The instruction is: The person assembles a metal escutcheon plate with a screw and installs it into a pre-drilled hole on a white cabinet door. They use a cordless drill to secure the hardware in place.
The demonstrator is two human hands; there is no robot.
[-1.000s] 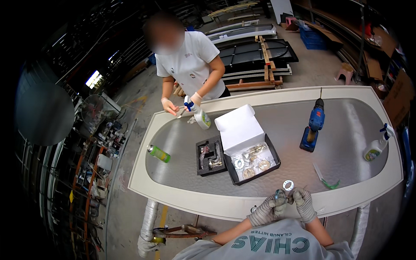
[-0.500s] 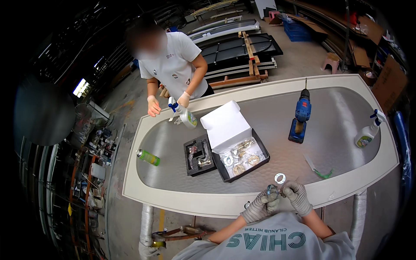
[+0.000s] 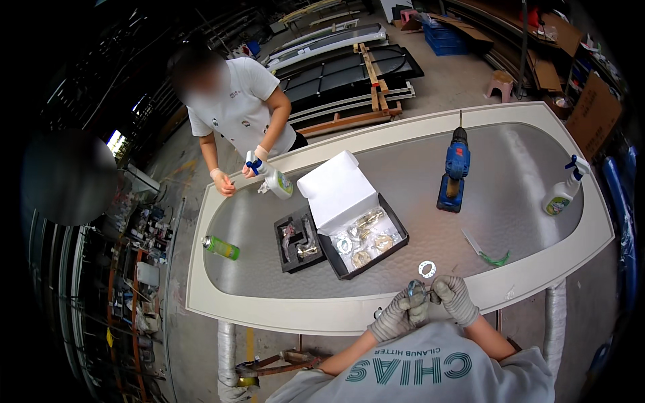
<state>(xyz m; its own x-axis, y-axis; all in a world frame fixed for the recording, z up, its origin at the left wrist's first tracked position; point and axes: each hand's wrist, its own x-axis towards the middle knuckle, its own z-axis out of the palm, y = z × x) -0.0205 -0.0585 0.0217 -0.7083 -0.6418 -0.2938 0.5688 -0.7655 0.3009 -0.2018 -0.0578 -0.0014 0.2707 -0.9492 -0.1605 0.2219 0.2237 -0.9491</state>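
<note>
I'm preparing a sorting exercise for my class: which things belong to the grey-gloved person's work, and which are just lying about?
Probably in the work:
round metal piece, in the left hand
flat ring, nearby
open box of metal fittings

Apparently lying about:
blue drill
green can
far-right spray bottle

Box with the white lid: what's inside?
In the box: a pale ring, two round gold-toned parts and a cluster of longer gold-toned pieces, seemingly in clear plastic. Anything beneath them, and the box floor, is covered.
</note>
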